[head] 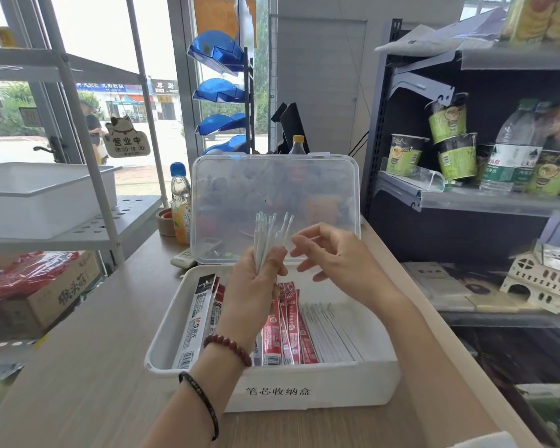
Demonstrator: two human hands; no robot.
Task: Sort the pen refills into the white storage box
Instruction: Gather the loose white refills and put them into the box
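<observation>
The white storage box (304, 388) sits on the wooden counter in front of me, its clear lid (275, 189) standing upright behind. Inside lie a black-and-white refill pack (193, 324) at the left, red refill packs (288, 328) in the middle and a row of loose white refills (333, 334) at the right. My left hand (253, 286) grips a bundle of white refills (269, 236) upright above the box. Just right of the bundle's tips hovers my right hand (333, 257), fingers loosely curled and holding nothing.
A juice bottle (180, 202) and a tape roll (166, 221) stand left of the lid. A white bin (42, 198) sits on a metal rack at the left. Dark shelves at the right hold noodle cups (446, 137) and a water bottle (511, 150).
</observation>
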